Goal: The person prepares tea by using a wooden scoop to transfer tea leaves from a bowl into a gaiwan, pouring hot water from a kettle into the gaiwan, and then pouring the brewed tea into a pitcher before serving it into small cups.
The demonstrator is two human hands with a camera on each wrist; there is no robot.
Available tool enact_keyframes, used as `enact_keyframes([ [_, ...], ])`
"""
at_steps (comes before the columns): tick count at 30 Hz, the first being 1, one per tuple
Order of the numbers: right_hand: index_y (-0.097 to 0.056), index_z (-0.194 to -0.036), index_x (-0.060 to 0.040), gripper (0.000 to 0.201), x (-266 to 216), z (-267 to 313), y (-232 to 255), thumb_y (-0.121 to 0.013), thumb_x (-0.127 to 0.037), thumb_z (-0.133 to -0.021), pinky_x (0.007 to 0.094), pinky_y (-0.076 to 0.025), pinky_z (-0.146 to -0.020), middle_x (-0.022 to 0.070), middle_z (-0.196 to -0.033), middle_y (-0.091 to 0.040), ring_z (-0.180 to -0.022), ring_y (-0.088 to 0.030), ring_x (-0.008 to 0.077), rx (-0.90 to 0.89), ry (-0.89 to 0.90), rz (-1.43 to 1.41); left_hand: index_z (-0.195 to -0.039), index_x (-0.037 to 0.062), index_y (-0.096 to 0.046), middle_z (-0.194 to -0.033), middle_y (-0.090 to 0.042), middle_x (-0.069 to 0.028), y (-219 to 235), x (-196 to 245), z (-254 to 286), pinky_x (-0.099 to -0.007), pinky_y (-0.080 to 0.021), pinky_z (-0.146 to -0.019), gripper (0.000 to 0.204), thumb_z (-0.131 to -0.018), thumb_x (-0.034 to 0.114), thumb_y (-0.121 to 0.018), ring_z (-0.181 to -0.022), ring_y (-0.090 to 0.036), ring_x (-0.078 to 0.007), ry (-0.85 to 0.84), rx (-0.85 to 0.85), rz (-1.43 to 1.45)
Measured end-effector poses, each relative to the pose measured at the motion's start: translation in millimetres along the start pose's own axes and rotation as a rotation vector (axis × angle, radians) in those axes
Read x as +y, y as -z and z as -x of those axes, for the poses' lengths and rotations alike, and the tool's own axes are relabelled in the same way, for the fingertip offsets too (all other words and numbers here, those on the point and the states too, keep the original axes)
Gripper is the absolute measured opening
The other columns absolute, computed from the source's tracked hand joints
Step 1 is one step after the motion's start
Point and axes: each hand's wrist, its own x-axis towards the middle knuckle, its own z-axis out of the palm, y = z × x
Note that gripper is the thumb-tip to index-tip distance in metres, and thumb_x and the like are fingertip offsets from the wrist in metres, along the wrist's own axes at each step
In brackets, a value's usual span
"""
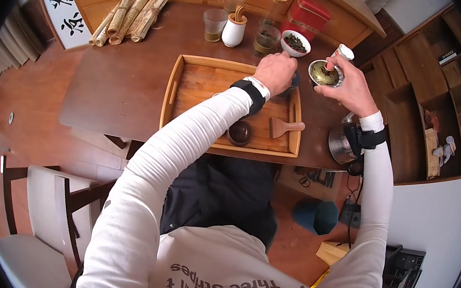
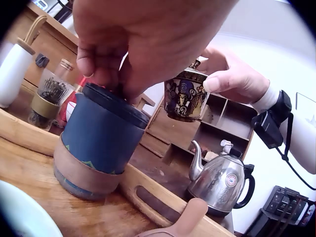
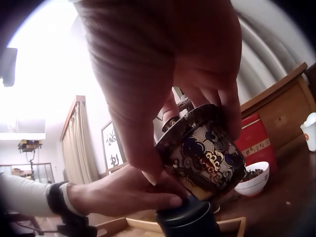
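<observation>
Left hand point(image 1: 276, 73): I have fingers curled down, pinching at the dark lid point(image 2: 116, 106) of the blue canister point(image 2: 101, 140). Canister is in the wooden tray point(image 1: 211, 60), far right part, tan band round its lower body. Right hand point(image 1: 354, 88): I have thumb and fingers gripping the patterned lidded cup point(image 2: 185, 98) by its upper part, in the air, beyond the tray's right side. Same tray: wooden scraper point(image 1: 284, 127) near the right wall, dark round bowl point(image 1: 239, 132) left of it. Past the tray: white bowl point(image 1: 296, 44) of dark leaves, red box point(image 1: 307, 17) behind. Kettle point(image 2: 219, 185) outside the tray, right.
</observation>
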Motion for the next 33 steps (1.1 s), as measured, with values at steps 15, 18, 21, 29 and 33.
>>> enact_keyframes([
  [15,-0.056,-0.103,-0.0043,0.047,-24.4,-64.9,-31.2,-0.081,-0.01,-0.064,0.0464,-0.053,-0.082,0.0174,-0.098,-0.064,-0.096,-0.065,0.0398,-0.44,0.214,0.464,-0.108,-0.0016,-0.068,-0.097,-0.068,-0.0147,64.2,-66.6,121.1,-0.0358,-0.053,-0.078,0.02,-0.098,0.016,-0.067,-0.086,-0.067,-0.025,0.319,0.601,0.532],
  [18,-0.059,-0.104,-0.0049,0.047,-47.2,-75.5,-43.2,-0.082,-0.009,-0.063,0.048,-0.056,-0.081,0.0184,-0.098,-0.066,-0.094,-0.067,0.0403,-0.524,0.25,0.622,-0.106,-0.001,-0.067,-0.093,-0.064,-0.0134,73.1,-70.9,168.9,-0.0359,-0.053,-0.075,0.016,-0.096,0.012,-0.069,-0.082,-0.065,-0.0263,0.401,0.599,0.531],
  [21,-0.07,-0.104,-0.0053,0.038,-56.8,-84.0,-56.9,-0.081,-0.006,-0.067,0.0429,-0.061,-0.082,0.0161,-0.099,-0.074,-0.099,-0.072,0.0346,-0.684,0.211,0.893,-0.11,-0.0011,-0.067,-0.096,-0.066,-0.0124,73.4,-79.4,203.7,-0.0334,-0.052,-0.077,0.017,-0.098,0.011,-0.068,-0.083,-0.065,-0.0232,0.444,0.571,0.447],
  [29,-0.067,-0.102,-0.0043,0.041,-57.9,-90.3,-69.8,-0.08,-0.003,-0.063,0.0449,-0.061,-0.078,0.018,-0.093,-0.071,-0.092,-0.072,0.037,-0.764,0.276,0.96,-0.111,-0.0011,-0.066,-0.098,-0.066,-0.013,64.3,-78.6,227.4,-0.0333,-0.053,-0.081,0.017,-0.097,0.009,-0.068,-0.09,-0.068,-0.0252,0.467,0.551,0.497],
  [33,-0.07,-0.1,-0.0059,0.038,-69.9,-92.6,-73.6,-0.081,-0.004,-0.064,0.0429,-0.06,-0.08,0.0158,-0.095,-0.073,-0.095,-0.073,0.0343,-0.789,0.273,0.997,-0.11,-0.0006,-0.066,-0.096,-0.065,-0.0131,64.1,-76.1,228.5,-0.0338,-0.053,-0.08,0.017,-0.096,0.008,-0.068,-0.089,-0.067,-0.0266,0.455,0.567,0.498],
])
